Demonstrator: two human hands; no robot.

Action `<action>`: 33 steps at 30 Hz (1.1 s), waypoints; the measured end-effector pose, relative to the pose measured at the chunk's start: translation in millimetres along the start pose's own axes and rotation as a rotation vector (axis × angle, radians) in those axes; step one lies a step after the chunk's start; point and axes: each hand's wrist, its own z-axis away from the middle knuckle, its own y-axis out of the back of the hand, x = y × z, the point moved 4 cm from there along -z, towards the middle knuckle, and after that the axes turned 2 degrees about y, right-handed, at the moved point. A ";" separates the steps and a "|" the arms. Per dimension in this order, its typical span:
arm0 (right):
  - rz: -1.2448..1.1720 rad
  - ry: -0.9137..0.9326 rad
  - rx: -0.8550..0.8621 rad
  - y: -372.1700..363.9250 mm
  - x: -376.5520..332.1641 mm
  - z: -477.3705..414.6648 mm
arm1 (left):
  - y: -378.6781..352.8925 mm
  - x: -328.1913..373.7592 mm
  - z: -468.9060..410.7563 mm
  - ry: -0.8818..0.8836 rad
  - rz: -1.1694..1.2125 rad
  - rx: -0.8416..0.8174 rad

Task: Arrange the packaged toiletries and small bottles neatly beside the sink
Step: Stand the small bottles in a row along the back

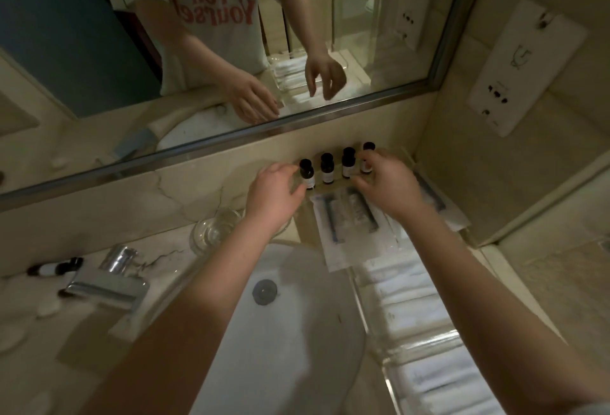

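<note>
The left hand [275, 190] has its grip clamped on the leftmost bottle [307, 174], as far as the blur allows. The right hand [386, 183] pinches the rightmost bottle [366, 163]. Two more bottles [326, 170] stand upright between the grips. Packaged toiletries [350, 216] lie on the worktop [148, 203] just below the right grip.

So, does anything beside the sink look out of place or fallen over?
Yes. One small bottle lies on its side left of the tap, far from the four upright bottles that stand in a row by the mirror. Nothing looks spilled.
</note>
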 end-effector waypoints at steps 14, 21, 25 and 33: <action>-0.075 0.207 -0.109 -50.7 -153.5 117.2 | 64.9 -94.9 158.7 0.068 0.045 0.145; -0.130 0.289 -0.292 -119.1 -246.3 155.5 | 90.5 -189.7 227.9 0.255 0.104 0.141; -0.127 0.330 -0.383 -161.0 -298.0 165.6 | 105.9 -250.2 258.9 0.368 0.086 0.131; -0.110 0.382 -0.519 -236.9 -384.9 152.2 | 140.0 -367.5 292.4 0.567 0.153 0.118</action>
